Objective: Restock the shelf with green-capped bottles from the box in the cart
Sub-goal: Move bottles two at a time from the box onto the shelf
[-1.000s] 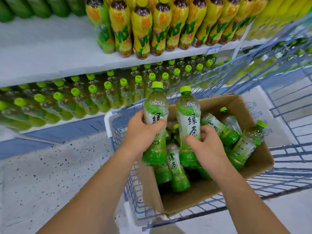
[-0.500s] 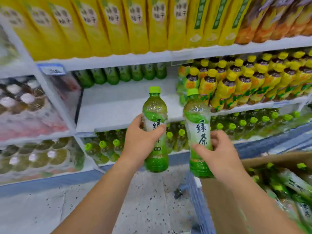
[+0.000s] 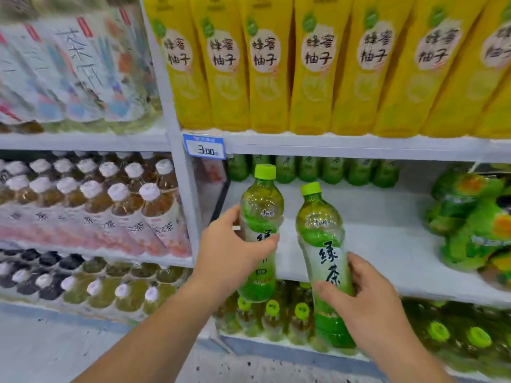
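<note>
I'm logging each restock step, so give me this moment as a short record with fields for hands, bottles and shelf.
left hand: grips left bottle round its label, upright
right hand: grips right bottle low on its label, tilted slightly
shelf: white, mostly bare in front; back row of green bottles behind
above: yellow cartons; price tag reading 3.00
placed: neither bottle yet on shelf

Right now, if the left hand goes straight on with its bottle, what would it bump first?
Probably nothing soon: the left hand and its bottle face the bare shelf board. The row of green bottles at the back comes first, though depth is unclear.
</note>
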Action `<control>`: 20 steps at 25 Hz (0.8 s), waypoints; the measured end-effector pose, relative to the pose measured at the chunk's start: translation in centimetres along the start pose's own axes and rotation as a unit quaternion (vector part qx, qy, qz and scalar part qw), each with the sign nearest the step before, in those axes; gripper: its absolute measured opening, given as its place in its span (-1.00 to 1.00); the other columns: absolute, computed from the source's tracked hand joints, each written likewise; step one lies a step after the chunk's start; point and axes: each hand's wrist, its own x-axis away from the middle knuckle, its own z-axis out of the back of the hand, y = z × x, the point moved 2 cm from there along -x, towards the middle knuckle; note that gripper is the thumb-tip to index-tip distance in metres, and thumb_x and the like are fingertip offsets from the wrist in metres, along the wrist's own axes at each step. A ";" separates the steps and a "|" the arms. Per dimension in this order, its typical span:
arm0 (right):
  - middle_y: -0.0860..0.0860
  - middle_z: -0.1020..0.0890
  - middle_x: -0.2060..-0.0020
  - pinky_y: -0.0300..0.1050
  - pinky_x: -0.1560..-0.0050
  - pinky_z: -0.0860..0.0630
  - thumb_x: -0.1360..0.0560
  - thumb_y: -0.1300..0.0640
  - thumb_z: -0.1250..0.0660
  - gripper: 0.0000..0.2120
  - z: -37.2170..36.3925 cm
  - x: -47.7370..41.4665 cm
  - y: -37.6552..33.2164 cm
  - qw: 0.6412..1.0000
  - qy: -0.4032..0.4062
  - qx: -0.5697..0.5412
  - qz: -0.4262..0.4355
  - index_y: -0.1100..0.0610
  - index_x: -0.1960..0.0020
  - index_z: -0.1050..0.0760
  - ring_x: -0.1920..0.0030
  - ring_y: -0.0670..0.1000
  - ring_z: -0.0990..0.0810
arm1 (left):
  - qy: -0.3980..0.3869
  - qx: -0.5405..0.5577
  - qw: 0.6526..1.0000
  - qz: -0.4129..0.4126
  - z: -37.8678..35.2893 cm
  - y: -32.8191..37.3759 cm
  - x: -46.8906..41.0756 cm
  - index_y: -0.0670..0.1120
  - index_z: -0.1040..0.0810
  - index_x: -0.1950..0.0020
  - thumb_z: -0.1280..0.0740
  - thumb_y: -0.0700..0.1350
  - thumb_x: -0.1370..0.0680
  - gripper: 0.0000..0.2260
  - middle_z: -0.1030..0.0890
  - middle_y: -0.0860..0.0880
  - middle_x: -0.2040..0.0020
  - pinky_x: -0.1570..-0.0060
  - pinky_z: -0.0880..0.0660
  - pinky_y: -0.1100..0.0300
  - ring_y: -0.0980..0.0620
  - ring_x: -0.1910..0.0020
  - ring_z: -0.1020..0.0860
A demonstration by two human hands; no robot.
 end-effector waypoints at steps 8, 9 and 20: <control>-0.29 -0.69 0.07 -0.14 0.03 -0.59 -0.42 0.12 -0.53 -0.65 -4.4 -8.5 1.0 0.998 -0.017 -0.029 0.053 -0.18 -0.11 -0.54 0.08 -0.26 -0.66 | 0.035 -0.026 0.999 -0.003 -0.1 -5.1 -7.2 0.09 -0.63 -0.01 -0.60 -0.02 -0.34 -0.70 -0.70 0.17 0.17 0.19 -0.50 0.34 0.23 0.18 -0.63; -0.26 -0.69 0.05 -0.13 -0.01 -0.59 -0.42 0.12 -0.53 -0.63 -5.0 -9.5 1.0 0.998 -0.018 -0.024 0.059 -0.17 -0.12 -0.52 0.05 -0.25 -0.66 | 0.037 -0.023 0.999 -0.006 -0.1 -5.6 -7.8 0.10 -0.62 -0.01 -0.59 -0.04 -0.33 -0.70 -0.69 0.18 0.18 0.20 -0.48 0.36 0.24 0.19 -0.63; -0.36 -0.60 0.04 -0.38 0.06 -0.42 -0.43 0.11 -0.54 -0.53 -8.1 -14.4 1.6 0.994 -0.008 0.035 0.105 -0.24 -0.15 -0.38 0.01 -0.44 -0.54 | 0.040 0.011 0.999 -0.021 -0.5 -10.7 -10.2 0.25 -0.49 -0.16 -0.58 -0.12 -0.38 -0.52 -0.63 0.26 -0.01 0.04 -0.50 0.40 0.34 0.00 -0.59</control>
